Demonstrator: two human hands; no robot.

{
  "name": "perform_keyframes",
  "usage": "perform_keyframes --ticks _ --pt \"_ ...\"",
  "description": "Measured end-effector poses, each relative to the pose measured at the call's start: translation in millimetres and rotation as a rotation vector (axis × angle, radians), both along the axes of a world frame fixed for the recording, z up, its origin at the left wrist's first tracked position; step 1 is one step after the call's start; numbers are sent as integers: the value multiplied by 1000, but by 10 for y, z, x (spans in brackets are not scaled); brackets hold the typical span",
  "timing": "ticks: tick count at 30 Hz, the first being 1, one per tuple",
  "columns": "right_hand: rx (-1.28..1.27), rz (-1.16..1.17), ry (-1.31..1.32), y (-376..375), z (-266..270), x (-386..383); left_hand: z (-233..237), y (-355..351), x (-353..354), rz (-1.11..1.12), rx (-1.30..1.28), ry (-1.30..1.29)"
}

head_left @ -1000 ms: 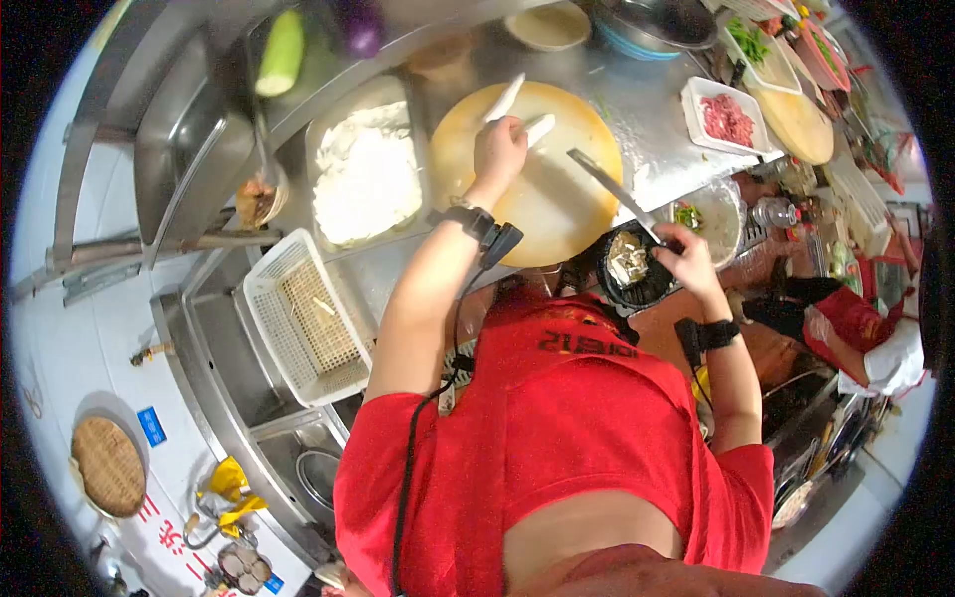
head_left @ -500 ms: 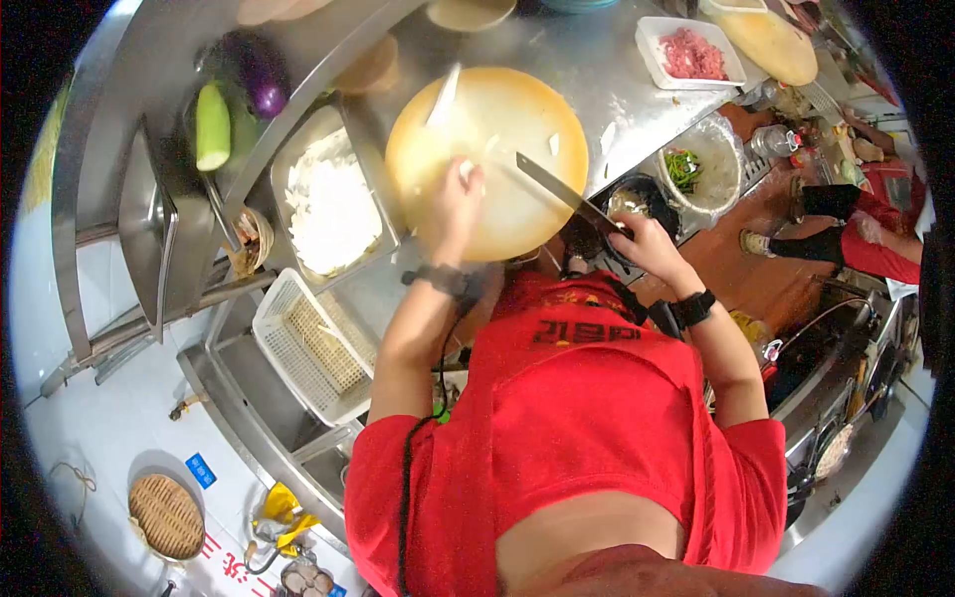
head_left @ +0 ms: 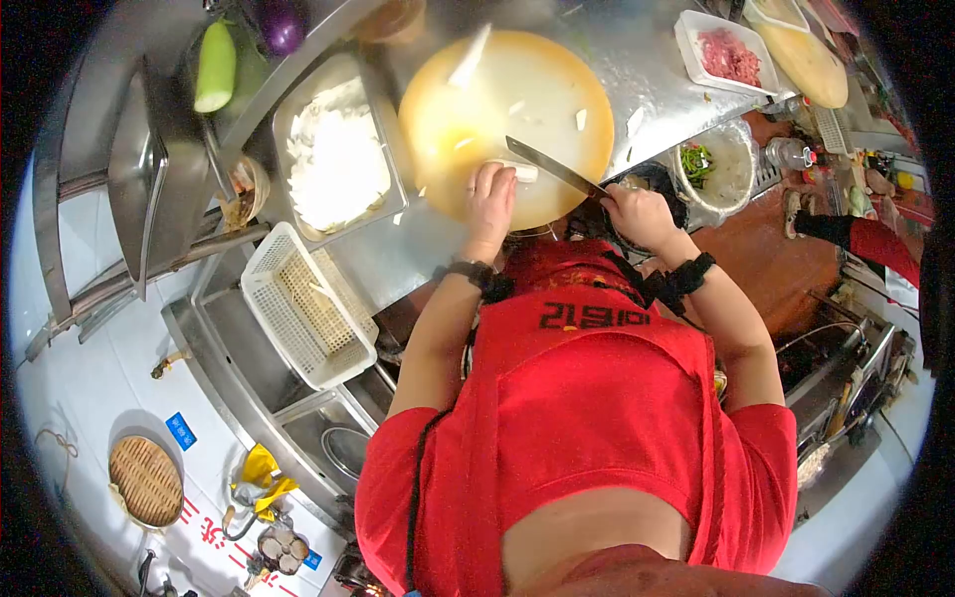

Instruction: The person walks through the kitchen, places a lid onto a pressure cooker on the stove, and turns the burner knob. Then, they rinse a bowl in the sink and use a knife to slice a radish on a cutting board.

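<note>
My left hand (head_left: 490, 196) presses a white vegetable piece (head_left: 521, 171) down on the near edge of the round yellow cutting board (head_left: 517, 109). My right hand (head_left: 637, 214) grips the handle of a cleaver (head_left: 552, 166), whose blade lies against that piece. A longer white strip (head_left: 470, 57) lies at the board's far side, with small white bits scattered around.
A metal tray of cut white vegetable (head_left: 336, 159) sits left of the board. A white plastic basket (head_left: 303, 303) rests over the sink. A dish of minced meat (head_left: 728, 55), a bowl with greens (head_left: 714, 169) and a second board (head_left: 806, 65) stand right. Another person's red sleeve (head_left: 880, 249) shows far right.
My left hand came back from the board's far side to its near edge with a white piece. The cleaver swung in from the right and now meets that piece.
</note>
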State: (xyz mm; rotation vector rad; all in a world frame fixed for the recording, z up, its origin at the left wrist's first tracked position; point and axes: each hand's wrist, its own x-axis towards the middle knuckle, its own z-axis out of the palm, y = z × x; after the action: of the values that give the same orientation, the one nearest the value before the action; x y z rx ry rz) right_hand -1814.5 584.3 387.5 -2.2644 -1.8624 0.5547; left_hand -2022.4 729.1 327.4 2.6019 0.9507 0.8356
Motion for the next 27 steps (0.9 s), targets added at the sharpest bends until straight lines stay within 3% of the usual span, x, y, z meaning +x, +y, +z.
perform_keyframes --ticks 5,7,12,19,22,27 --pt "84 9 -20 63 129 -76 -53 5 23 -15 -8 -72" --pt "-44 31 -64 99 -38 -160 -95 3 13 -18 18 -98" --pt "-41 70 -68 165 173 -126 -44 11 -10 -32 38 -82" --pt "-96 67 -136 235 -30 -197 -52 20 -7 -34 55 -71" --pt "-102 99 -91 212 244 -179 -76 17 8 -29 79 -106" --pt "-111 68 -67 243 24 -260 -121 8 -8 -21 80 -83"
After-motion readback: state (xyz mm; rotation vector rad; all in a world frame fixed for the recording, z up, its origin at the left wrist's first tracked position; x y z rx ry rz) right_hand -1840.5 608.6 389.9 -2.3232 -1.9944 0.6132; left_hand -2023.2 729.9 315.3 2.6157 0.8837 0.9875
